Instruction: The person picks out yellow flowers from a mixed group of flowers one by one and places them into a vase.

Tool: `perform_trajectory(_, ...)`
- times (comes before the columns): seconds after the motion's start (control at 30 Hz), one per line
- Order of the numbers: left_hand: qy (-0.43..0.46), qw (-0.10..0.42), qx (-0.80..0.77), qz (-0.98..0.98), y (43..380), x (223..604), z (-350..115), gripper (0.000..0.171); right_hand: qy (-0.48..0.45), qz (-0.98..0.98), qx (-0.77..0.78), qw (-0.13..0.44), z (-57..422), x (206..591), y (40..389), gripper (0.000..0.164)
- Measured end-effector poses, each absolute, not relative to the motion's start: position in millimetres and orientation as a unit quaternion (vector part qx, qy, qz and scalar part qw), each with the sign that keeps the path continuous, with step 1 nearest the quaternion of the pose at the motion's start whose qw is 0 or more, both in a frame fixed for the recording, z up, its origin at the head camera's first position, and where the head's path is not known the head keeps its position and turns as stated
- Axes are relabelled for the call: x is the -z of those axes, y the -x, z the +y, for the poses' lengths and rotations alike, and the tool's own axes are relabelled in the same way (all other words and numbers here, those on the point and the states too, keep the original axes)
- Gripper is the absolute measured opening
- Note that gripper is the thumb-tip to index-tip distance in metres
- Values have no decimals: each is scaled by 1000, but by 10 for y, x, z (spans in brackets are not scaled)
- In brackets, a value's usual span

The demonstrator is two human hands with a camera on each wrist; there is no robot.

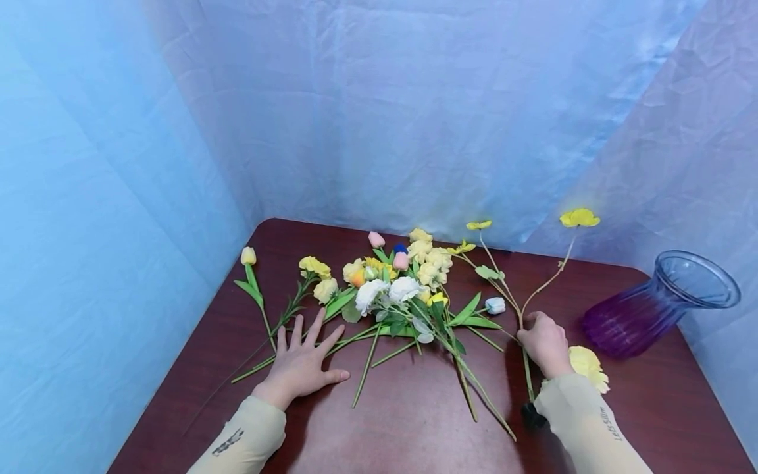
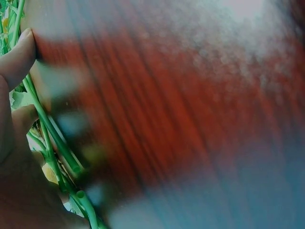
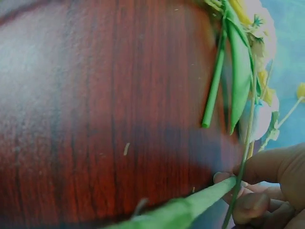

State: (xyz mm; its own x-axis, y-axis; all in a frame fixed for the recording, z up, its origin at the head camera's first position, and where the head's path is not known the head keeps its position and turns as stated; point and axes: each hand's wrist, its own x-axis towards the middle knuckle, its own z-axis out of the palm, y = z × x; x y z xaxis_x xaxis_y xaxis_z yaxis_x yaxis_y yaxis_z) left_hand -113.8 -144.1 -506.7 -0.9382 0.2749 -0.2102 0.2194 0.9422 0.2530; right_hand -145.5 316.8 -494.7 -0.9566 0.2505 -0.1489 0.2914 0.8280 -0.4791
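My right hand (image 1: 545, 345) pinches the stem of a branched spray of yellow flowers (image 1: 580, 218), which stands up off the table at the right. In the right wrist view, fingers and thumb meet round a thick green stem (image 3: 209, 195), and a thinner stem crosses in front. With its fingers spread, my left hand (image 1: 299, 368) rests at the near left edge of a heap of artificial flowers, over some of the green stems (image 2: 50, 124). White blooms (image 1: 404, 289), yellow carnations (image 1: 314, 266) and pink tulips (image 1: 376, 239) lie in that heap.
A glass vase (image 1: 622, 322), blue at the rim and purple below, leans to the right at the table's right side. A pale yellow bloom (image 1: 589, 368) and a small black object (image 1: 533, 415) lie by my right wrist. Blue cloth (image 1: 379, 118) hangs round the brown table (image 1: 391, 434).
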Motion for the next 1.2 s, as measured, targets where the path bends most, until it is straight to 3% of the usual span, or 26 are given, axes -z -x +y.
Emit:
perform_trajectory(0.43, -124, 126, -114, 978, 1139, 5094, -1448, 88, -167, 904, 392, 32, 3139, 4911, 1435, 19)
perform_trajectory(0.77, -125, 126, -116, 977, 1135, 5102, -1455, 88, -163, 859, 485, 24, 3104, 4763, 1410, 21)
perform_trajectory(1.2, -129, 121, -125, 976, 1125, 5086, -1456, 87, -177, 806, 564, -34, 3148, 4642, 1288, 21)
